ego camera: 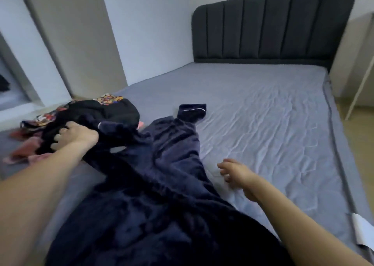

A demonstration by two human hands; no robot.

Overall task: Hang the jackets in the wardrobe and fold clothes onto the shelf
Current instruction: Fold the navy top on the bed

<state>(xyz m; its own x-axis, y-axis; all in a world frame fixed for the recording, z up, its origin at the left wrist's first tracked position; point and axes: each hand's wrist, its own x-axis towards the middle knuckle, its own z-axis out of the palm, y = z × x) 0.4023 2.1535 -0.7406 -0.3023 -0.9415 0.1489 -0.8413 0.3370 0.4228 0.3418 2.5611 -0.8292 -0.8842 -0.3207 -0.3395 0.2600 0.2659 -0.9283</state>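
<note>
Head view. As the garments lie spread over the bed point(263, 108), we see the left hand point(78, 135) with its fingers curled into dark fabric at the edge of a heap of clothes point(97, 112), where the upper part of a navy fleece garment point(162, 174) meets a black piece. The navy garment, plush and piped in white at one cuff point(192, 112), trails from that grip down the mattress toward the camera; one sleeve lies stretched toward the padded headboard point(273, 27). The right hand point(234, 172) hovers just beside the garment's right edge, fingers loosely bent and holding nothing; we cannot tell whether it touches the sheet. Under the black piece lie a patterned multicoloured cloth point(109, 100) and some pink fabric point(22, 150), all at the left side of the bed. No wardrobe interior or shelf can be identified with certainty here.

We judge the step in hand to be the sorting-out of one item, the navy garment being drawn clear of the heap. The next move calls for the free hand to take the opposite shoulder or hem, so that the piece can be lifted and spread flat. Thick pile will fold bulkily; we would square the sleeves first.
</note>
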